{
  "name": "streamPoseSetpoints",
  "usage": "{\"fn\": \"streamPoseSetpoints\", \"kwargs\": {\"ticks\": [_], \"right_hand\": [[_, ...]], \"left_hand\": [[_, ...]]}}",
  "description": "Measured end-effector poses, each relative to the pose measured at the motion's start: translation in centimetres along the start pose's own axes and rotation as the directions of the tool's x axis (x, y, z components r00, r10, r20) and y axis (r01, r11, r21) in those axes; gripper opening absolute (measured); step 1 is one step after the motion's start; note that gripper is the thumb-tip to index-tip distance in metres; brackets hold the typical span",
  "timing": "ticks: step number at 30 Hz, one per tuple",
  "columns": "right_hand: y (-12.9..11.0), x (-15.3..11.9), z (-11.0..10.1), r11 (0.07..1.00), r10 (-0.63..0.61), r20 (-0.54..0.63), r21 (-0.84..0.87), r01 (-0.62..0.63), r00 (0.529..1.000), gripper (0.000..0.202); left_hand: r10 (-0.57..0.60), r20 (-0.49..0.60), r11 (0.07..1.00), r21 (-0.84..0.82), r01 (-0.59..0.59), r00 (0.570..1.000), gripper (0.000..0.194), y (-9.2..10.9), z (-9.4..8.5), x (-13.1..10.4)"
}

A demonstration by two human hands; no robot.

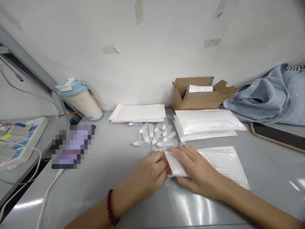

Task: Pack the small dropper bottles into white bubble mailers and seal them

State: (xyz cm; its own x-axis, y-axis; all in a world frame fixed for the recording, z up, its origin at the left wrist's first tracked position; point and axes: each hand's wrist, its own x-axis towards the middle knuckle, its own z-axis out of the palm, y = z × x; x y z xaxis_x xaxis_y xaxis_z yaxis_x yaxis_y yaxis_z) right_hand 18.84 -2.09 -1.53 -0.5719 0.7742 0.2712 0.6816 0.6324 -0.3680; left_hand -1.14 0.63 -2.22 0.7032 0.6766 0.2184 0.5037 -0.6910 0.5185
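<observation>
Near the middle of the grey table, my left hand (150,173) has its fingers curled at the left end of a small white packet (177,166); what its fingertips pinch is hidden. My right hand (201,171) is wrapped over the same packet, fingers on top and thumb below. Under and behind my right forearm lies a white bubble mailer (226,162). Just beyond my hands is a loose pile of small clear squeeze bottles (156,135) with white tips and ring caps.
Flat white envelopes (140,113) and stacked bubble mailers (207,122) lie farther back, before an open cardboard box (197,100). A tumbler (82,101) and pixelated phone (75,146) are left; another phone (278,136) and blue cloth (274,95) are right.
</observation>
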Motion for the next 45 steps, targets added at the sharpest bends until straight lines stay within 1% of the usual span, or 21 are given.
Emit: {"fn": "streamPoseSetpoints", "kwargs": {"ticks": [2, 5, 7, 10, 12, 14, 16, 17, 19, 22, 25, 28, 30, 32, 34, 36, 39, 42, 45], "right_hand": [[-0.1, 0.0, 0.1, 1.0, 0.005, 0.016, 0.012, -0.005, 1.0, 0.063], [-0.2, 0.0, 0.0, 1.0, 0.013, 0.019, 0.017, -0.013, 1.0, 0.065], [-0.2, 0.0, -0.1, 1.0, 0.011, 0.012, 0.021, -0.011, 1.0, 0.065], [-0.3, -0.1, -0.2, 1.0, 0.005, 0.009, 0.024, -0.005, 1.0, 0.065], [-0.2, -0.1, -0.2, 1.0, 0.004, 0.013, 0.024, -0.004, 1.0, 0.067], [-0.2, -0.1, -0.2, 1.0, 0.005, 0.019, 0.027, -0.006, 1.0, 0.067], [-0.2, 0.0, -0.2, 0.999, 0.004, 0.02, 0.032, -0.005, 1.0, 0.067], [-0.2, 0.1, -0.2, 0.999, 0.003, 0.02, 0.034, -0.004, 1.0, 0.066], [-0.2, 0.2, -0.3, 1.0, 0.001, 0.014, 0.029, -0.002, 1.0, 0.064], [-0.1, 0.3, -0.5, 1.0, -0.01, -0.01, -0.01, 0.01, 1.0, 0.06], [0.0, 0.3, -0.6, 0.984, -0.086, -0.06, -0.16, 0.075, 0.994, 0.053], [-0.1, 0.3, -0.3, 0.91, -0.207, -0.094, -0.384, 0.156, 0.974, 0.046], [-0.2, 0.1, 0.1, 0.845, -0.259, -0.092, -0.503, 0.179, 0.962, 0.044], [-0.4, -0.1, 0.4, 0.79, -0.273, -0.075, -0.586, 0.179, 0.959, 0.043], [-0.6, -0.2, 0.6, 0.766, -0.254, -0.051, -0.62, 0.169, 0.966, 0.044], [-0.6, -0.3, 0.6, 0.772, -0.216, -0.038, -0.618, 0.147, 0.976, 0.046], [-0.4, -0.3, 0.5, 0.785, -0.165, -0.045, -0.611, 0.104, 0.985, 0.048], [-0.3, -0.2, 0.3, 0.775, -0.175, -0.087, -0.627, 0.083, 0.981, 0.044], [-0.4, -0.1, 0.0, 0.773, -0.203, -0.142, -0.63, 0.07, 0.969, 0.041]], "left_hand": [[-0.024, 0.063, 0.999, -0.032, 0.026, 0.998, 0.021, 0.2, -0.1, 0.0], [-0.018, 0.158, 0.986, -0.16, 0.044, 0.987, 0.023, 0.5, -1.0, 0.3], [0.011, 0.261, 0.964, -0.258, 0.059, 0.965, 0.027, 0.8, -2.1, 0.5], [0.039, 0.413, 0.925, -0.359, 0.123, 0.91, 0.031, 1.2, -3.6, 0.7], [0.005, 0.475, 0.911, -0.364, 0.192, 0.88, 0.032, 1.4, -4.2, 0.7], [-0.048, 0.511, 0.909, -0.334, 0.249, 0.858, 0.032, 1.5, -4.4, 0.5], [-0.073, 0.526, 0.914, -0.305, 0.268, 0.847, 0.027, 1.7, -4.3, 0.4], [-0.075, 0.524, 0.92, -0.293, 0.262, 0.848, 0.023, 1.8, -4.2, 0.3], [-0.074, 0.495, 0.931, -0.276, 0.238, 0.866, 0.016, 1.8, -4.0, 0.2], [-0.074, 0.428, 0.943, -0.263, 0.202, 0.901, 0.018, 1.5, -3.8, -0.1], [-0.087, 0.373, 0.947, -0.256, 0.193, 0.924, 0.019, 1.1, -3.8, -0.2], [-0.127, 0.279, 0.963, -0.194, 0.186, 0.952, 0.022, 0.6, -3.9, 0.1], [-0.146, 0.206, 0.972, -0.154, 0.179, 0.968, 0.021, 0.4, -3.8, 0.2], [-0.121, 0.132, 0.982, -0.127, 0.137, 0.984, 0.02, 0.2, -3.6, 0.3], [-0.049, 0.05, 0.994, -0.094, 0.054, 0.998, 0.02, 0.1, -3.3, 0.3], [0.028, -0.022, 0.999, -0.04, -0.029, 0.999, 0.019, 0.0, -2.9, 0.2], [0.118, -0.108, 0.99, 0.087, -0.109, 0.987, 0.019, -0.2, -2.4, 0.2], [0.203, -0.192, 0.962, 0.223, -0.159, 0.96, 0.019, -0.4, -1.9, 0.1], [0.279, -0.267, 0.929, 0.318, -0.189, 0.922, 0.018, -0.4, -1.5, -0.1]]}}
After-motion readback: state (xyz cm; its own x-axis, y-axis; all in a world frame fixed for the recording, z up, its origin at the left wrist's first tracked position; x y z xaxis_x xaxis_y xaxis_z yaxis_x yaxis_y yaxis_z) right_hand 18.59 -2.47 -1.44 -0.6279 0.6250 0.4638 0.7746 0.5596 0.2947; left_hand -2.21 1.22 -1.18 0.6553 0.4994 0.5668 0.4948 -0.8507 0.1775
